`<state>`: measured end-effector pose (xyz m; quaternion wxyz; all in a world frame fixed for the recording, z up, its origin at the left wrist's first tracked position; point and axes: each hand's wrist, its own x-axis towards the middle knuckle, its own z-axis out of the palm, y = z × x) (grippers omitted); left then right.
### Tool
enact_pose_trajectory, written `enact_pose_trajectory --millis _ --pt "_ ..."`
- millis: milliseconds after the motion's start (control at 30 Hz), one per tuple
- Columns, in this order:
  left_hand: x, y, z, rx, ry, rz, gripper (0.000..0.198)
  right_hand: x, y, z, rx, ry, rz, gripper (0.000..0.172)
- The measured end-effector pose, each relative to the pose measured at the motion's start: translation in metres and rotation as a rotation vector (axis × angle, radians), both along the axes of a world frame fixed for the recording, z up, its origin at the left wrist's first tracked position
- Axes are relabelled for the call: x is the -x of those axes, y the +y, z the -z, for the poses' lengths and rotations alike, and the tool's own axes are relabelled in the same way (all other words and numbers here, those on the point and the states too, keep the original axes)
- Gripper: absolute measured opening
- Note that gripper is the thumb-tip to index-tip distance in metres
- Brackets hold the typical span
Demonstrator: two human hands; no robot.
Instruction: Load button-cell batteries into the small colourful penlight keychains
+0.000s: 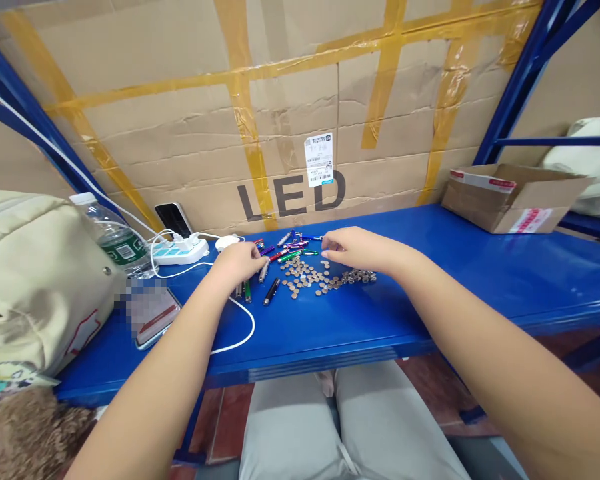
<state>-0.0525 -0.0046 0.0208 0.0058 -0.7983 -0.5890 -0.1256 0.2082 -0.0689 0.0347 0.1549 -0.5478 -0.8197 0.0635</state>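
My left hand (237, 267) is at the left of a loose pile of small coloured metal penlights, its fingers curled together. A silver penlight (264, 271) lies right at its fingertips; whether they grip it I cannot tell. Across the pile, my right hand (349, 245) has bent fingers and thumb close together beside a green penlight (310, 253); what is in them, if anything, is hidden. Between the hands are a red penlight (279, 255) and several others. A black penlight (271, 292) lies nearer the front. Small round discs like button cells (305, 275) are scattered between and in front of the hands.
On the left are a power strip (183, 251) with a white cable (253, 327), a phone (155, 320), a water bottle (120, 243) and a beige bag (40, 280). An open cardboard box (510, 197) stands at right. A large taped carton (195, 147) walls the blue table's (480, 267) back.
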Motion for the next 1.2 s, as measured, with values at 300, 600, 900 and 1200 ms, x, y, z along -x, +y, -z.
enact_pose_trajectory --millis 300,600,900,1200 --pt "-0.013 -0.019 -0.002 0.140 0.099 -0.001 0.019 -0.023 -0.018 0.029 0.007 0.031 -0.061 0.014" --pt "-0.041 -0.071 -0.032 -0.027 -0.373 0.258 0.025 -0.014 -0.024 0.031 -0.004 -0.018 -0.106 0.012" --pt "-0.053 -0.054 0.014 0.078 -0.574 0.442 0.020 -0.009 -0.015 0.038 -0.239 0.161 -0.228 0.006" --pt "-0.060 -0.071 0.016 0.094 -0.565 0.595 0.021 0.002 -0.016 0.035 -0.577 0.591 -0.383 0.005"
